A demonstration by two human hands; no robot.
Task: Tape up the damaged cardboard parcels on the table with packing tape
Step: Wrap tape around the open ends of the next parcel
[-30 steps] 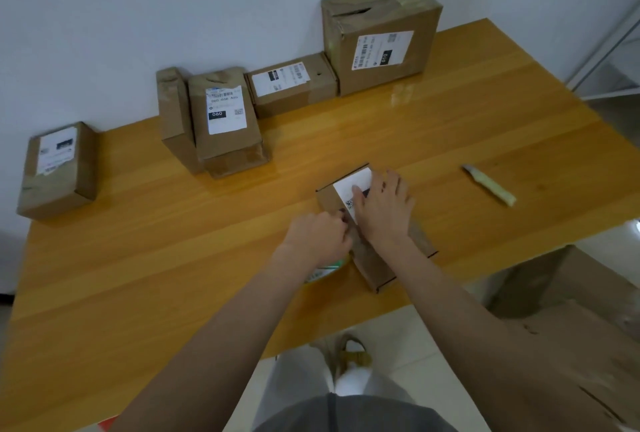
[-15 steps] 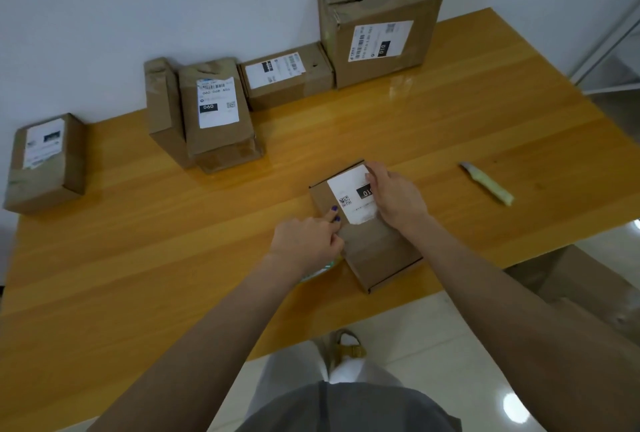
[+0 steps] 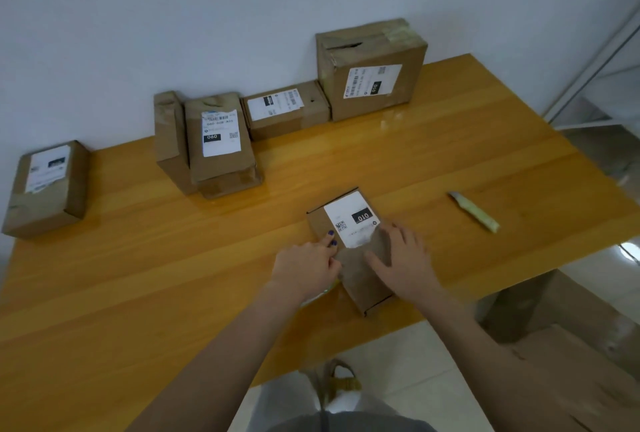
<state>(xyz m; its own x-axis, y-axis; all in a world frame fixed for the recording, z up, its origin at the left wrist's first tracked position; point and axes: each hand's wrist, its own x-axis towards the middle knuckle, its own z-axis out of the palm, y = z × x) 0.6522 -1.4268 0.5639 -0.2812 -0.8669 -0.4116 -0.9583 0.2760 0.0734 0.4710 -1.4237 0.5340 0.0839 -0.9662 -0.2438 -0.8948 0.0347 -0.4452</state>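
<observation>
- An orange wooden table (image 3: 138, 275) stood against a plain white wall. A row of five brown cardboard parcels (image 3: 221, 140) lined its far edge, and the tall brown box (image 3: 370, 85) among them was split at the top.
- Near the front edge lay the small flat brown cardboard parcel (image 3: 358, 270) I was working on, its white shipping label (image 3: 351, 220) marked "010" facing up.
- My right hand (image 3: 405, 262) lay flat on it, fingers spread, holding nothing. Within the last second it had slid off the label toward the near end, leaving the label bare.
- My left hand (image 3: 304, 265) stayed at the parcel's left edge, fingers curled, painted fingertips touching cardboard. Whether it gripped the pale green-rimmed thing (image 3: 320, 294) peeking from beneath, I could not tell.
- The sweep read as smoothing a strip down, so this parcel looked close to sealed, with the row by the wall still waiting.
- A pale yellow-green utility knife (image 3: 472, 211) lay well apart to the right.
</observation>
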